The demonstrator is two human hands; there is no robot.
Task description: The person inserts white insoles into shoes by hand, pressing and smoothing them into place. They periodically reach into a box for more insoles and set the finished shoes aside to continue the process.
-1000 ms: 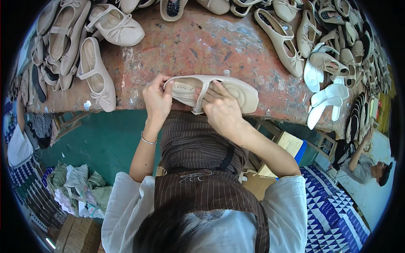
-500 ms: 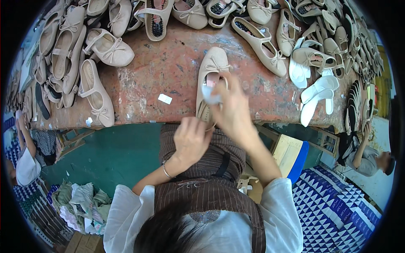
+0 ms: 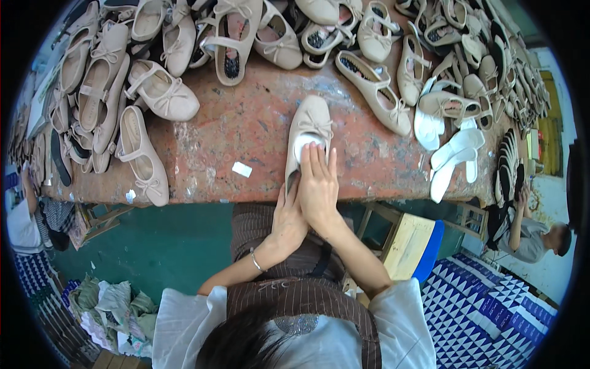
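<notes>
A beige ballet flat (image 3: 310, 117) with a small bow lies in front of me, its toe pointing away. Inside its opening shows a white insole pad (image 3: 301, 145). My right hand (image 3: 319, 187) reaches into the shoe with fingers stretched out and lying flat, the tips pressing on the pad. At the near end my left hand (image 3: 290, 216) cups the heel, which the two hands mostly hide. The hands overlap at the table edge.
Beige strap shoes (image 3: 140, 154) crowd the worn red-brown table (image 3: 227, 123) at left, back and right. White insoles (image 3: 456, 157) lie at right; a white paper scrap (image 3: 242, 169) is left of the shoe. A wooden stool (image 3: 405, 246) stands below, and another person (image 3: 531, 237) is far right.
My right hand was blurred above the shoe with a whitish piece; now its fingers lie flat inside on the white pad. My left fingers have straightened along the heel. The view has tilted slightly.
</notes>
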